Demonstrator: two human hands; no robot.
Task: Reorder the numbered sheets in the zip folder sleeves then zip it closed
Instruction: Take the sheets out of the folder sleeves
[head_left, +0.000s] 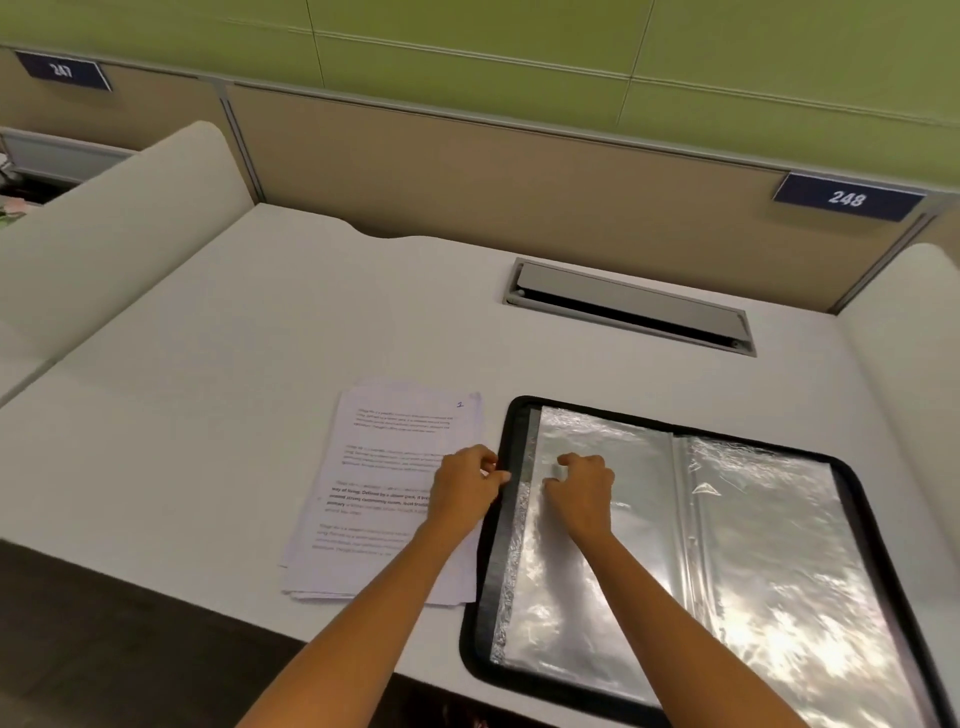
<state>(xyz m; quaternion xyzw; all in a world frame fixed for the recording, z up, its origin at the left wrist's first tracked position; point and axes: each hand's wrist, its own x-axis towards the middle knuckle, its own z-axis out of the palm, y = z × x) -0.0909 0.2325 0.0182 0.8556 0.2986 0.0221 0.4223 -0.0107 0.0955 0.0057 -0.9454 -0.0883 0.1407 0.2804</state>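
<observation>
Head view: the zip folder lies open and flat on the counter, under and to the right of both hands. The left hand sits at the folder's left rim, fingers curled, thumb and fingertips pinching at the black edge there. Just right of it, the right hand rests knuckles-up on the clear sleeve of the left page. Its fingers are bent down onto the plastic, and I cannot tell whether it grips anything. The stack of sheets lies under the left hand and wrist, just beside the folder, and the top sheet is marked 1 in its far corner. Beyond the right hand, a cable hatch is set in the counter.
</observation>
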